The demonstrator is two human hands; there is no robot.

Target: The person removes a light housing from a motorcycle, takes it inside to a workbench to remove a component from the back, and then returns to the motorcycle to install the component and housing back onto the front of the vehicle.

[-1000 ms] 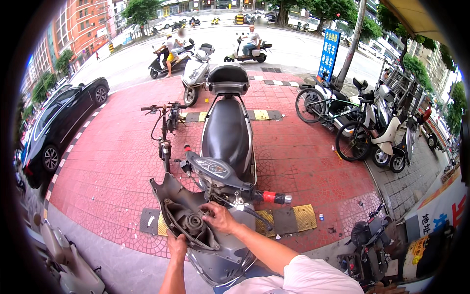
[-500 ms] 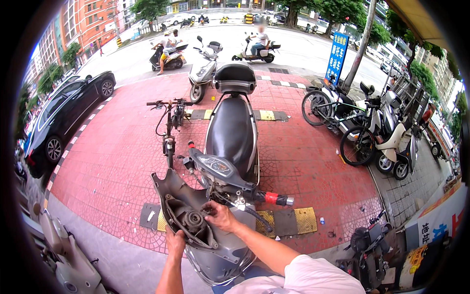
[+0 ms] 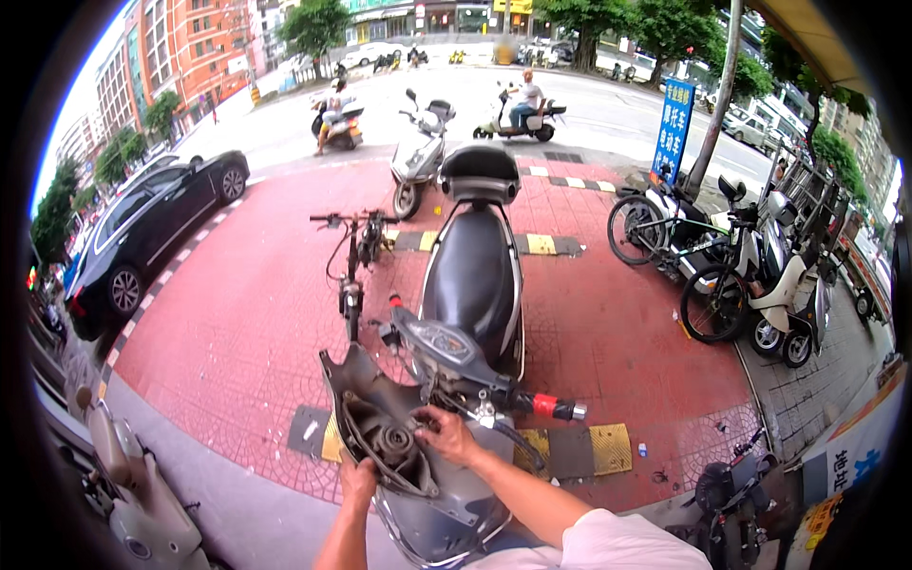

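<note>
A grey scooter stands in front of me with its dark front cowl [image 3: 385,385] detached and tilted, its hollow inner side facing up. Inside it sits a round, dusty lamp housing [image 3: 393,439]. My left hand [image 3: 358,482] is closed on the cowl's near left edge, thumb on top. My right hand [image 3: 446,437] is closed at the cowl's right side by the lamp housing, fingertips pinched on something small I cannot make out. Just beyond are the handlebar with its instrument cluster [image 3: 443,343], exposed cables and a red-and-black grip [image 3: 546,406].
The scooter's black seat [image 3: 470,271] and top box [image 3: 480,174] extend away from me. A stripped small bike [image 3: 351,256] stands left of it. Parked bikes [image 3: 731,275] line the right, a black car [image 3: 157,223] the left. Scooter riders [image 3: 522,104] are on the road.
My view has shifted, so the scene sits lower and further right. Both hands keep nearly the same places on the cowl. The left scooter rider on the road has moved slightly left.
</note>
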